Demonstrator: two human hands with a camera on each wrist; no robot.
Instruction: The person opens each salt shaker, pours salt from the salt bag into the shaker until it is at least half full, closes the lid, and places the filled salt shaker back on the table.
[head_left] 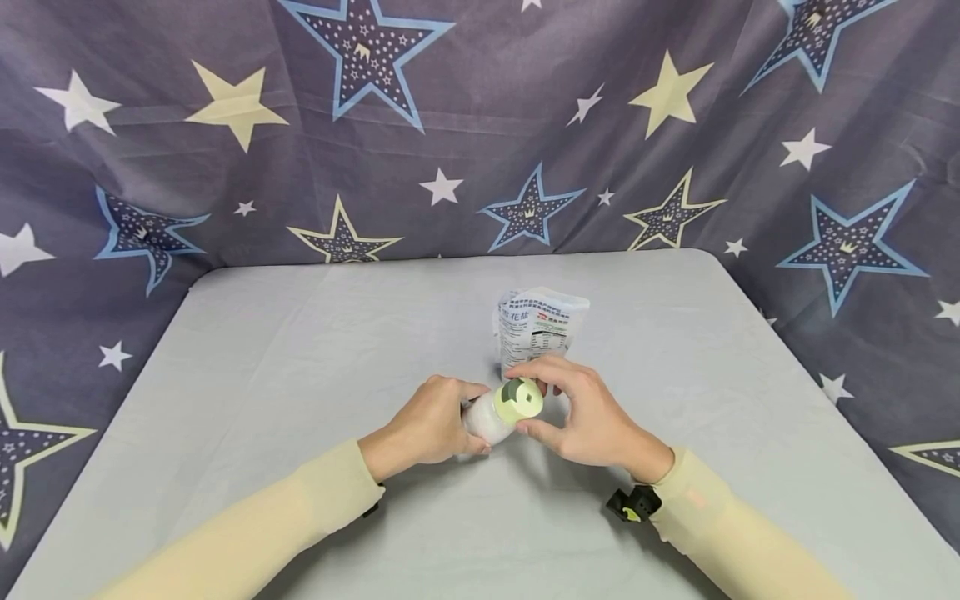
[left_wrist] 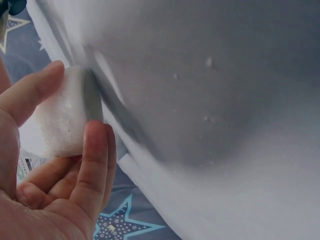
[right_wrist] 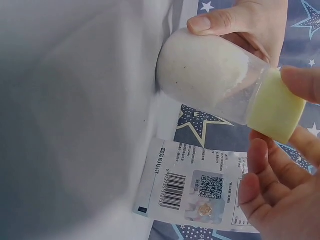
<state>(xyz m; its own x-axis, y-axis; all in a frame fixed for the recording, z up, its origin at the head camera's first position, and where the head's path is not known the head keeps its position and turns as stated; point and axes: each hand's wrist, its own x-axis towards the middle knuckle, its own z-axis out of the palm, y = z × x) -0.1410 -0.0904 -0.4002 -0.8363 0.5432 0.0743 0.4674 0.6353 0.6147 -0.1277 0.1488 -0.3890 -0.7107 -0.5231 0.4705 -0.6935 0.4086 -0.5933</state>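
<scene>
A clear shaker bottle [head_left: 487,419] part-filled with white grains is held tilted over the table, its pale yellow-green cap [head_left: 522,402] toward the right. My left hand [head_left: 433,421] grips the bottle's body, thumb on one side and fingers on the other. With thumb and fingers my right hand [head_left: 588,417] pinches the cap, which sits on the bottle's neck in the right wrist view. Just behind the hands a white printed pouch [head_left: 546,321] stands upright. Its barcode and QR code show in the right wrist view. The left wrist view has the rounded bottle base [left_wrist: 75,112] close up.
A pale grey cloth covers the table [head_left: 315,350]. Several tiny white grains [left_wrist: 210,62] lie on it in the left wrist view. A dark star-patterned curtain [head_left: 480,125] hangs behind and at both sides. A black device [head_left: 636,503] is strapped to the right wrist.
</scene>
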